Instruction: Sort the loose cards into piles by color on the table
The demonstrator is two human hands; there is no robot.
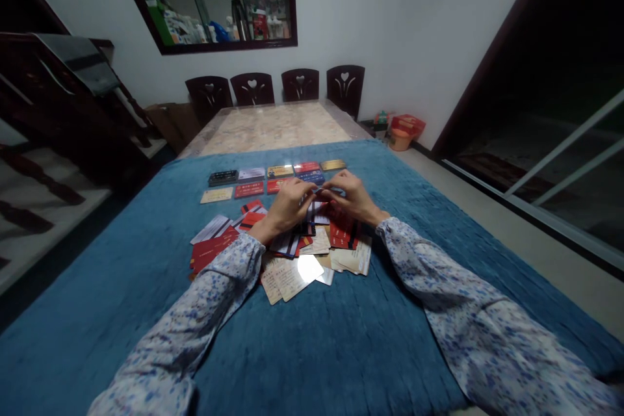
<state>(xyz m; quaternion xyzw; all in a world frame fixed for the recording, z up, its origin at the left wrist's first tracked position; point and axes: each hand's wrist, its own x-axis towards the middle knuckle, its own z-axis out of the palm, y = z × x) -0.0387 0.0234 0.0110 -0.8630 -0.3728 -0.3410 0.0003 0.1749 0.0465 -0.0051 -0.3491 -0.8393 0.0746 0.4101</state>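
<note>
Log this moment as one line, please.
left hand: above loose cards; right hand: close beside left hand; anything held: unclear; laid-out cards: rows beyond loose cards

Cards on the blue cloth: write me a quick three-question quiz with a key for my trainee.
1. True or false: the loose card pile lies farther from the camera than the neat rows.
2. Which is nearer the black stack, the left hand or the right hand?
3. How many chairs show beyond the table?

Key: 1. False, it lies nearer. 2. The left hand. 3. Four.
</note>
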